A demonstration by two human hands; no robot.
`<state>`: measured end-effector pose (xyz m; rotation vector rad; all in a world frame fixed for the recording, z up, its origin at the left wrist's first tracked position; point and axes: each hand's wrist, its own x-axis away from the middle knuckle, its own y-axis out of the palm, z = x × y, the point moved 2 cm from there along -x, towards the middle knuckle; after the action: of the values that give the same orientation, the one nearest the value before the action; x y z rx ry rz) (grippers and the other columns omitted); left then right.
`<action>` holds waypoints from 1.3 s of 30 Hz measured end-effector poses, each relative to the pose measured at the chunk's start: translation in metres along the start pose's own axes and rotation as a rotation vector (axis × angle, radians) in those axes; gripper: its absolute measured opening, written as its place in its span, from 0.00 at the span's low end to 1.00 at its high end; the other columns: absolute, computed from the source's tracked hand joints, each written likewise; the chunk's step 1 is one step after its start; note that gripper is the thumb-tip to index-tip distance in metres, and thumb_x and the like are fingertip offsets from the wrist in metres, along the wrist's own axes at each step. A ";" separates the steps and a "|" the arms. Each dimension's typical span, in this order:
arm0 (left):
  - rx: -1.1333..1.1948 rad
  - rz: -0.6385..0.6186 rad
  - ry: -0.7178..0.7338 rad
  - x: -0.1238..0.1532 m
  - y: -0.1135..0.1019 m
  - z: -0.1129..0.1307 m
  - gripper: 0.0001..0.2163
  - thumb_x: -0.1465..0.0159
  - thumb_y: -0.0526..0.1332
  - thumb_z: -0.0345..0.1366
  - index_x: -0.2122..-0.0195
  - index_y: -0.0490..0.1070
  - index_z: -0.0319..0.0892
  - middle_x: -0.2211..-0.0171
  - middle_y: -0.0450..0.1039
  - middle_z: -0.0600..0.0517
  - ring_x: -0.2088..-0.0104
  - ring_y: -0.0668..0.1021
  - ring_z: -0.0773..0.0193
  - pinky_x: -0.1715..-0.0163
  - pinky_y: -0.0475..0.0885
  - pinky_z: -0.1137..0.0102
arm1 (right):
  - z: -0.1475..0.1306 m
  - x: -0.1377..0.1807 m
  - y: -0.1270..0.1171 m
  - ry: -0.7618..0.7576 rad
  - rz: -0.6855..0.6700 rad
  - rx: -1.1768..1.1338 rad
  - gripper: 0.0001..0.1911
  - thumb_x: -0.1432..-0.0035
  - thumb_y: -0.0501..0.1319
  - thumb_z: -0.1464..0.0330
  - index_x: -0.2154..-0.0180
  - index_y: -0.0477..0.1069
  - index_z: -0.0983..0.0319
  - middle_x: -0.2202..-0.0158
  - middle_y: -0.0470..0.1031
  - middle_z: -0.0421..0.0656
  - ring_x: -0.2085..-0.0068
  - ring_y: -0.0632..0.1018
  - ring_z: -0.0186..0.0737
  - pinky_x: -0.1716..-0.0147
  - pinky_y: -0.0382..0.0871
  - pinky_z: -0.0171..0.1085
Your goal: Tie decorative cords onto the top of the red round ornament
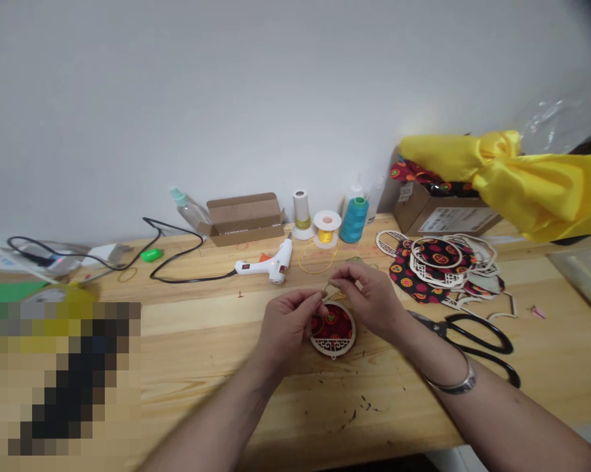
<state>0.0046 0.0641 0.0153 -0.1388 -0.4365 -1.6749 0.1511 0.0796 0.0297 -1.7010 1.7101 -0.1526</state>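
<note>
The left hand point(290, 321) and right hand point(367, 295) pinch a cord point(327, 286) at the top of the disc point(337, 328), on or just above the desk point(177, 367), probably for fine control. Glue gun point(263, 265) and scissors point(440, 328) lie near, presumably for reach.

Left hand point(291, 321): pinched a thin cord point(326, 289) at the far edge of a round ornament point(333, 333).
Right hand point(363, 288): pinched the cord close by.
Glue gun point(270, 263): lay beyond both hands.
Scissors point(441, 328): lay partly hidden by the right forearm point(426, 360).
</note>
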 end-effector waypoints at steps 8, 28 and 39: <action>0.030 -0.008 -0.005 -0.001 0.000 -0.002 0.10 0.49 0.64 0.40 0.72 0.74 0.37 0.82 0.70 0.55 0.88 0.58 0.79 0.87 0.50 0.78 | 0.003 -0.002 0.001 0.156 -0.145 -0.201 0.16 0.40 0.49 0.65 0.69 0.73 0.63 0.72 0.75 0.42 0.69 0.74 0.35 0.68 0.66 0.34; 0.178 -0.082 -0.026 0.000 0.002 -0.003 0.10 0.44 0.59 0.37 0.68 0.72 0.35 0.79 0.71 0.52 0.87 0.57 0.79 0.89 0.48 0.80 | 0.003 -0.002 0.003 0.199 -0.129 -0.235 0.06 0.49 0.58 0.72 0.76 0.71 0.63 0.79 0.72 0.38 0.75 0.71 0.31 0.76 0.62 0.30; 0.016 -0.084 0.036 0.000 0.001 0.000 0.08 0.46 0.62 0.37 0.71 0.73 0.35 0.80 0.72 0.53 0.87 0.58 0.79 0.87 0.51 0.79 | 0.000 -0.001 0.005 0.185 -0.206 -0.355 0.07 0.46 0.54 0.70 0.74 0.68 0.63 0.68 0.73 0.42 0.66 0.73 0.35 0.66 0.66 0.35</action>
<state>0.0060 0.0638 0.0152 -0.0790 -0.4337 -1.7528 0.1464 0.0810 0.0274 -2.1846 1.7705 -0.1072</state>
